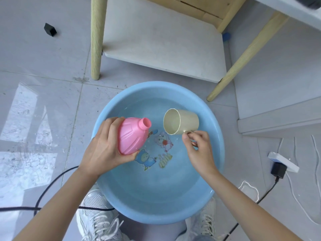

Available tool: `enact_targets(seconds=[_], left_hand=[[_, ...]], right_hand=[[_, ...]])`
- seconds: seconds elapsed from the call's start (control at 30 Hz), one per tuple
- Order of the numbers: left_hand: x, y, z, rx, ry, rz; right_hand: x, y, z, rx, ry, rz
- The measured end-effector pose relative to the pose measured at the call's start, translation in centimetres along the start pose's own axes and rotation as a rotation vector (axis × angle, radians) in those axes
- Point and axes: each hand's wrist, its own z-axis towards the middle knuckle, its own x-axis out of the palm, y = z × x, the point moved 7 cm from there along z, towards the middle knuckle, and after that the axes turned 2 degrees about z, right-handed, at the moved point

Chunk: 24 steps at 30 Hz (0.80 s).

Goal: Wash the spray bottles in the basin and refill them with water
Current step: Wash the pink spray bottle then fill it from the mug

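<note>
Floor (43,84): grey tiles, black cable (52,181) trailing.
Basin (217,136): blue, holding water, beside wooden table legs (96,39).
Left hand (102,145): wrapped around pink bottle (132,136).
Right hand (198,148): pinching cream cup (184,121) handle.

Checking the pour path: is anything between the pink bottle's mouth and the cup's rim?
Nothing: in the head view the gap between the pink bottle and the cup is bare, showing only water in the basin below.

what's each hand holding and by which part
The left hand grips the pink bottle round its lower body; the right hand pinches the cream cup by its handle.
</note>
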Motion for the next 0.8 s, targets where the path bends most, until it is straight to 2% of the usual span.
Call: enact_targets(seconds=[0.17,0.6,0.8], left_hand=[[0.3,0.3,-0.1,-0.020,0.033,0.020],[0.5,0.5,0.1,-0.085,0.054,-0.009],[-0.3,0.2,0.4,-0.156,0.030,-0.111]], right_hand=[[0.8,-2.2,0.1,-0.156,-0.081,-0.167],[1.2,-2.9,0.2,-0.219,-0.151,-0.538],[0.3,-1.3,-0.1,-0.276,-0.198,-0.508]])
